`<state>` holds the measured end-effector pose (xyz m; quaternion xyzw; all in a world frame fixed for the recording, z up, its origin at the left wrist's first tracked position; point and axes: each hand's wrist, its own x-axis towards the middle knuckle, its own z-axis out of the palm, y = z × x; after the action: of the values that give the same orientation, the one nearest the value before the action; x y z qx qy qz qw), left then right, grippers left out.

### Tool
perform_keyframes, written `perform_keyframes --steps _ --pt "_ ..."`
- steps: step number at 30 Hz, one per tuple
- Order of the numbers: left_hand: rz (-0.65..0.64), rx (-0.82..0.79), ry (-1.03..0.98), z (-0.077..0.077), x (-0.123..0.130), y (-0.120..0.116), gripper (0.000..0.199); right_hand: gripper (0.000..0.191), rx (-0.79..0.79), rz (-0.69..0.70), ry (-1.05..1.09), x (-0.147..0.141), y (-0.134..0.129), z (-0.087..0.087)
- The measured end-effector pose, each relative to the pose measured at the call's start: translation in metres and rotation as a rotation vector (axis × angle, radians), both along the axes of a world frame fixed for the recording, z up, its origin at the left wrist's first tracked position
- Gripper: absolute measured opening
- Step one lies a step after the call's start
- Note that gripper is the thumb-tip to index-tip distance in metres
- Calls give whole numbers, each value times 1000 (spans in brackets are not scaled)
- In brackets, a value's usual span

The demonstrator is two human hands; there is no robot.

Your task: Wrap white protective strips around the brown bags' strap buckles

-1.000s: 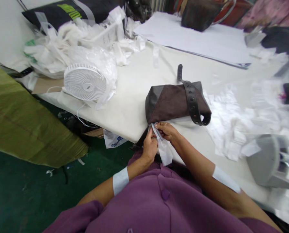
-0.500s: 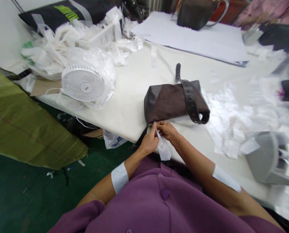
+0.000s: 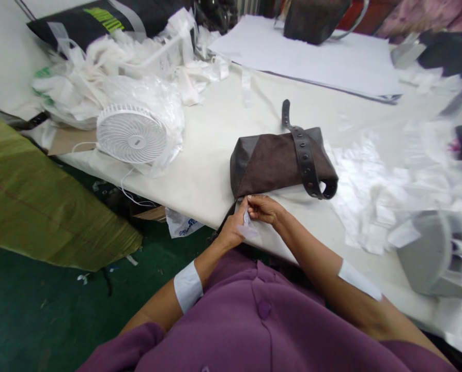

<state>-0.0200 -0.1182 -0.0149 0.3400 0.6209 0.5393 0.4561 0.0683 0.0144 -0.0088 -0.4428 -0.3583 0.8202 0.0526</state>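
A dark brown suede bag [image 3: 272,163] with black leather-like parts lies on its side near the table's front edge. Its black strap [image 3: 304,155], studded with metal eyelets, crosses over its right end. At the bag's near left corner, my left hand [image 3: 233,230] is closed on a thin, whitish, see-through strip [image 3: 248,223], which hangs by the palm. My right hand [image 3: 265,208] is pinched, its fingertips meeting the left ones just below the bag. Whatever sits between the right fingertips is too small to make out. A dark strap end runs down behind my left hand.
A white fan [image 3: 132,135] stands at the left edge beside heaped white wrapping [image 3: 145,57]. Loose white strips [image 3: 374,201] and a grey tape dispenser [image 3: 428,253] lie at right. White sheets [image 3: 312,64] lie behind, under another dark bag [image 3: 312,20]. A person's pink sleeve [image 3: 436,18] shows far right.
The white strip, which hung long between both hands, is now gathered at my left palm. My left hand has turned and shifted slightly left. The bag stays in place.
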Motion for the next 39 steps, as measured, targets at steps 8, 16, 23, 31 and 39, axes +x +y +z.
perform_keyframes --steps 8,16,23,31,39 --pt "-9 -54 29 8 -1 1 68 16 -118 -19 -28 1 5 3" --pt "50 -176 251 11 3 5 38 19 -83 -63 -162 -13 -1 1" --pt "-170 -3 368 28 0 -2 38 20 -43 -80 -227 -27 0 6" --pt "334 -70 -308 31 25 -23 31 26 36 -56 -159 -17 1 5" --pt "435 -152 -886 19 28 47 21 21 107 -23 -149 -18 -9 17"
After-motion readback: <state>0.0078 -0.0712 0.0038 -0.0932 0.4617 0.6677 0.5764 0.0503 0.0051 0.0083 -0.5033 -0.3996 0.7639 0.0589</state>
